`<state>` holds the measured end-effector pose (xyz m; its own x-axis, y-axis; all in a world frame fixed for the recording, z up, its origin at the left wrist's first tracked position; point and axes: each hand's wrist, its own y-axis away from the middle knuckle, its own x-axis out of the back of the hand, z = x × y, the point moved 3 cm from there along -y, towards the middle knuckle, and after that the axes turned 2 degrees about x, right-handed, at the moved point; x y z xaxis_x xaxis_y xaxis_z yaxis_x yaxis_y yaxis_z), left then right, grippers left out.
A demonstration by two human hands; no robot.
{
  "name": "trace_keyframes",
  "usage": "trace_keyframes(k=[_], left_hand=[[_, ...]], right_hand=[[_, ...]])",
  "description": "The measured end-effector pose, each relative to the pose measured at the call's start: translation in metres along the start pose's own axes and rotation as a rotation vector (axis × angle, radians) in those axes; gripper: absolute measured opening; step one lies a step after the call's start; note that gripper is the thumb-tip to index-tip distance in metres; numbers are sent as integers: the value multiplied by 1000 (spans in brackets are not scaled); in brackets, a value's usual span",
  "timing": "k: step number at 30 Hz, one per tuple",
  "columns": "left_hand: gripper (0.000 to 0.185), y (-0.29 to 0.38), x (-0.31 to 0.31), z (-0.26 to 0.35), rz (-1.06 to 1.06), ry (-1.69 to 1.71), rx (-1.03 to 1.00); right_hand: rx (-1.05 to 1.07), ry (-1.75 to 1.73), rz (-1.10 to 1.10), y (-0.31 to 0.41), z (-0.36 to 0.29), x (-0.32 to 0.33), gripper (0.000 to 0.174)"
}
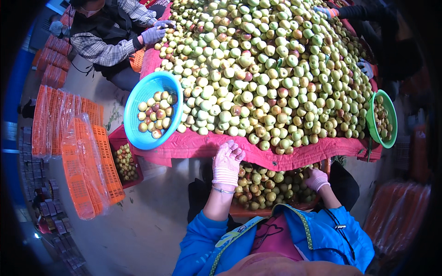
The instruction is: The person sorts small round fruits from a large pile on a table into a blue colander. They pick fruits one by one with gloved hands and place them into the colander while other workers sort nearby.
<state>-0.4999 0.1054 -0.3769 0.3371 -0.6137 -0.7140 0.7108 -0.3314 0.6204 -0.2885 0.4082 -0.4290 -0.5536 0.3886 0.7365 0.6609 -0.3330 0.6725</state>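
A big heap of green and reddish jujube fruits (248,79) covers a table draped in pink-red cloth (193,143). My left hand (228,162), in a striped white and pink glove, is raised at the cloth's front edge, fingers bent upward; no fruit shows in it. Below that edge, an orange crate (238,211) holds more fruits (266,188), redder ones among them. My right hand (316,178), gloved too, reaches down into the crate's right side; its fingertips are hidden among the fruits, so its grip cannot be told.
A blue plastic basket (133,114) with fruits sits at the table's left corner, a green one (373,120) at the right. Stacked orange crates (112,165) and a red crate of fruits (136,172) stand left. Gloved people (103,45) work at both sides.
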Motion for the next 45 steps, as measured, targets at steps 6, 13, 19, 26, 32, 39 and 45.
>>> trace_keyframes(k=[6, 13, 19, 26, 32, 39, 45], left_hand=[[25, 4, 5, 1, -6, -3, -16], [23, 3, 7, 2, -8, 3, -27], [21, 1, 8, 0, 9, 3, -8], [24, -2, 8, 5, 13, 10, -15], [23, -8, 1, 6, -37, 34, -6], [26, -14, 5, -2, 31, -43, -3], [47, -14, -4, 11, 57, -16, -110]], right_hand=[[184, 240, 350, 14, -21, 26, 36], [638, -331, 666, -18, -125, 151, 11], [818, -349, 1169, -122, -215, 251, 29], [733, 103, 897, -213, -269, 288, 37], [958, -1447, 1, -191, -247, 298, 51], [965, -1949, -547, -155, -254, 267, 53], [1109, -1182, -402, -88, -284, 199, 57]])
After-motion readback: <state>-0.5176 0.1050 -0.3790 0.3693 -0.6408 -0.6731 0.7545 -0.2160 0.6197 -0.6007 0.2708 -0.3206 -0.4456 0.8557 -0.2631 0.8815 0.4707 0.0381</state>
